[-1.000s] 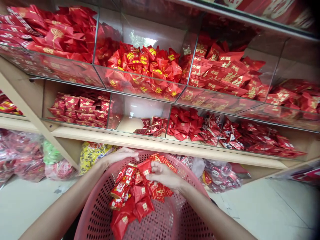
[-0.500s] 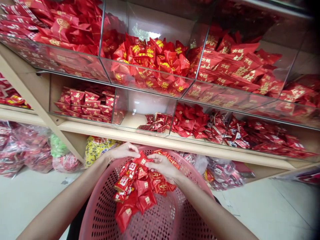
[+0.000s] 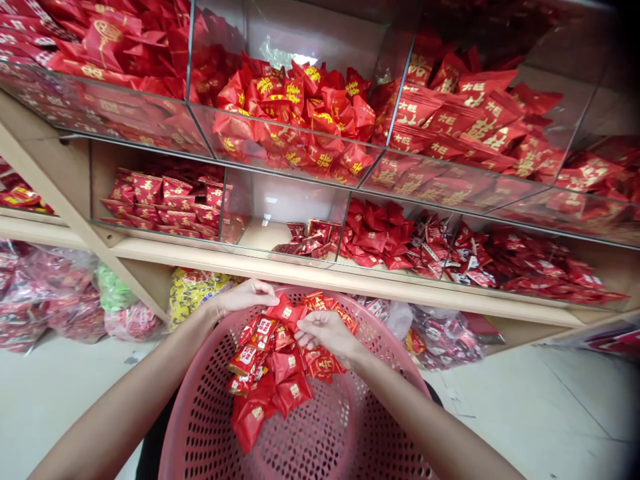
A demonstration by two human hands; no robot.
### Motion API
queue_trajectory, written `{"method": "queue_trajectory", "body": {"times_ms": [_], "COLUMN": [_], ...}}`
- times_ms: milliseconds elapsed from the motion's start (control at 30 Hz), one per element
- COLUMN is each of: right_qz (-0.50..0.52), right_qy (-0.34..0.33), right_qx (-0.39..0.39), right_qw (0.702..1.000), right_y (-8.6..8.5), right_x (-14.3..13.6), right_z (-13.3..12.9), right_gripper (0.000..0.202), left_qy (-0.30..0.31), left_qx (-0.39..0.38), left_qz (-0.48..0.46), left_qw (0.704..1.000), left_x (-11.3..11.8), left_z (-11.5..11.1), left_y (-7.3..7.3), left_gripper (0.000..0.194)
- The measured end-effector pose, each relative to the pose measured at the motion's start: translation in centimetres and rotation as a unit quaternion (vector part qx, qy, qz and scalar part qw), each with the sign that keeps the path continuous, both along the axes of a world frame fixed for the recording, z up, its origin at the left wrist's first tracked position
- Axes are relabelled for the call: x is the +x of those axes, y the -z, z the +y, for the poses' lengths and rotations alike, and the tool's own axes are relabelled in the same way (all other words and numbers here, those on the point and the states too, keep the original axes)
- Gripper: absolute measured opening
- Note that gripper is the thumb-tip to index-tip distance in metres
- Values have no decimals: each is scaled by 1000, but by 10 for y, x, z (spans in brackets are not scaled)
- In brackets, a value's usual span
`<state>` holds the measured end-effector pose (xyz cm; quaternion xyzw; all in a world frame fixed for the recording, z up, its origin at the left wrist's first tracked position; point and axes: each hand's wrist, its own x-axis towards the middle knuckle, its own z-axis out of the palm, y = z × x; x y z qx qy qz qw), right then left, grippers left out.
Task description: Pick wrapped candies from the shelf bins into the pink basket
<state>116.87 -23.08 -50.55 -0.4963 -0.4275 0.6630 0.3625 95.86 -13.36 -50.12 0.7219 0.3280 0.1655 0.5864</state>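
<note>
Between my hands, over the far side of a pink perforated plastic basket (image 3: 175, 427), is a red candy packet (image 3: 286, 312) with a gold mark. My left hand (image 3: 249, 296) pinches its upper left corner with thumb and fingertips. My right hand (image 3: 327, 333) is closed on its right edge. Below them in the basket lie several other small red packets (image 3: 293, 393), some plain with gold marks. Others are red-and-white printed packets (image 3: 246, 359) on the left, and gold-printed packets (image 3: 320, 301) lie behind my right hand. The basket's near floor shows bare holes.
Beyond the basket stands a wooden shelf (image 3: 250, 269) with clear-walled bins of red packets (image 3: 295, 113). Plastic bags of packets (image 3: 55, 293) sit on the floor at the left, a yellow bag (image 3: 197, 293) under the shelf, more bags (image 3: 443, 337) at the right.
The packet between my hands has been spread flatter and shows more of its face. My right hand has shifted slightly right. The view has moved a little.
</note>
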Motion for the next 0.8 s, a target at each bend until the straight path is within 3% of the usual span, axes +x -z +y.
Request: {"method": "queue_trajectory", "body": {"times_ms": [167, 333, 567, 667, 800], "right_qz": [-33, -61, -101, -116, -124], "right_qy": [-11, -27, -193, -281, -315], "right_qx": [33, 52, 3, -64, -123], "right_qw": [999, 996, 976, 951, 933], "right_y": [-7, -5, -8, -2, 13], "right_x": [2, 4, 31, 43, 50], "right_z": [1, -3, -24, -35, -45], "right_gripper": [36, 41, 41, 41, 41], "left_qy": [2, -44, -62, -58, -38], "left_qx": [-4, -25, -5, 5, 15], "left_qz": [-2, 24, 40, 45, 34], "left_qw": [1000, 998, 997, 997, 999], "left_x": [1, 2, 3, 4, 3], "left_z": [4, 2, -10, -10, -8], "left_y": [8, 6, -17, -18, -15], "left_gripper": [27, 30, 39, 38, 38]}}
